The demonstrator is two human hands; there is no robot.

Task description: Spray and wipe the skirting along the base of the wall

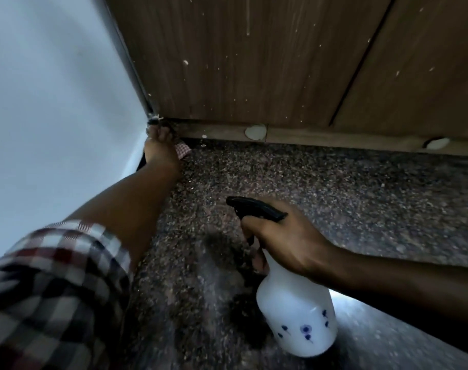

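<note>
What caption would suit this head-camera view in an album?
Left hand holds a checked cloth at the skirting corner; right hand grips a spray bottle.

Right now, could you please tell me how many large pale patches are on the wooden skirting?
2. One pale patch sits midway along the skirting, another toward its right end; the left hand could hide more at the corner.

At the skirting's left end, passage is blocked by a white wall and the left hand; before the skirting, rightward, the floor is unobstructed.
</note>
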